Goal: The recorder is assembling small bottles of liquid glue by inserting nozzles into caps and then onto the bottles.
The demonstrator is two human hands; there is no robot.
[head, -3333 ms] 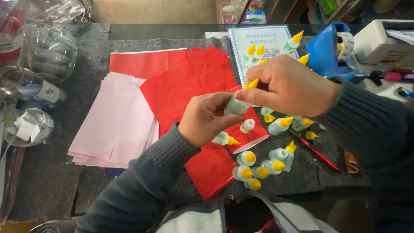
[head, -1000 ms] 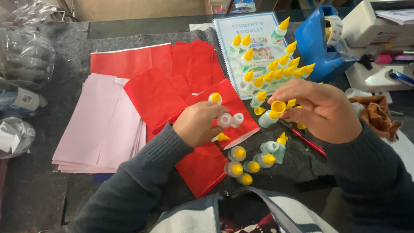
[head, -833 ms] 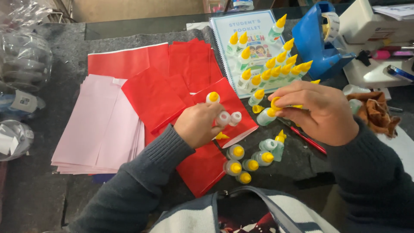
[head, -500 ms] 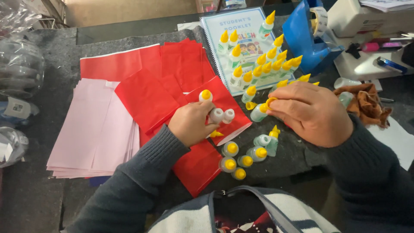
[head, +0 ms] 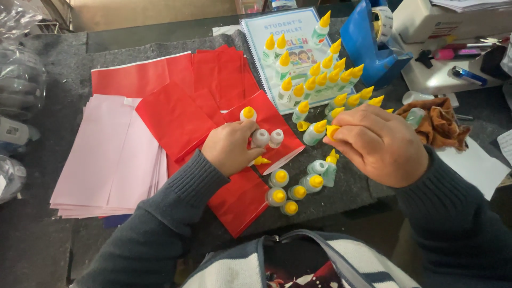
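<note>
The left hand grips three small bottles over the red paper. At three o'clock from them, the right hand has its fingers closed on a yellow cap beside an uncapped bottle. A nudge could topple the crowded capped bottles at twelve o'clock.

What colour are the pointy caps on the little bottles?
Yellow. The head view shows the caps best, on the little bottles beside the right hand.
</note>
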